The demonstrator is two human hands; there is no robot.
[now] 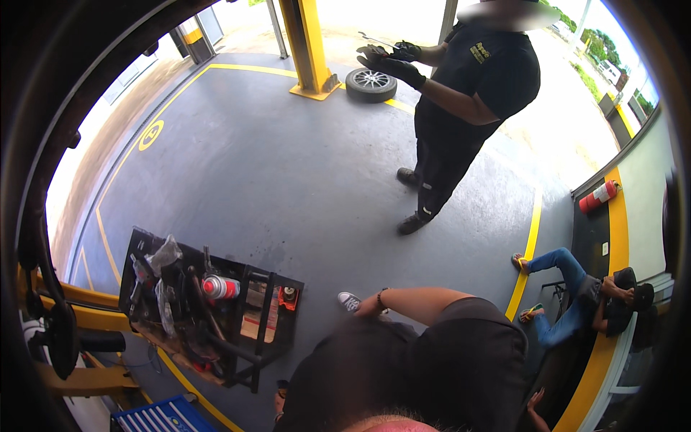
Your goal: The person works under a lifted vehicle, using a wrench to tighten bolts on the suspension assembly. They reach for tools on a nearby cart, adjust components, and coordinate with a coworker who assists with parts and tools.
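Observation:
My right hand (370, 306), with a dark band at its wrist, hangs low beside a grey sneaker with a white toe (350, 300). Its fingers point down, loosely stretched, and I see nothing in them. At the lower left, my left hand (279, 403) shows only as a sliver beside my dark clothing; its fingers are hidden. Nearest to it stands a black tool cart (282, 338). On the cart lie a red and silver spray can (220, 287), crumpled clear plastic (167, 252), dark metal bars and an orange-red piece (288, 297).
A person in dark clothes (468, 93) stands ahead, black-gloved hands around a thin tool. Behind are a wheel (371, 85) and a yellow post (306, 47). Another person (565, 273) sits at right, below a fire extinguisher (599, 196). A blue cabinet (162, 416) stands lower left.

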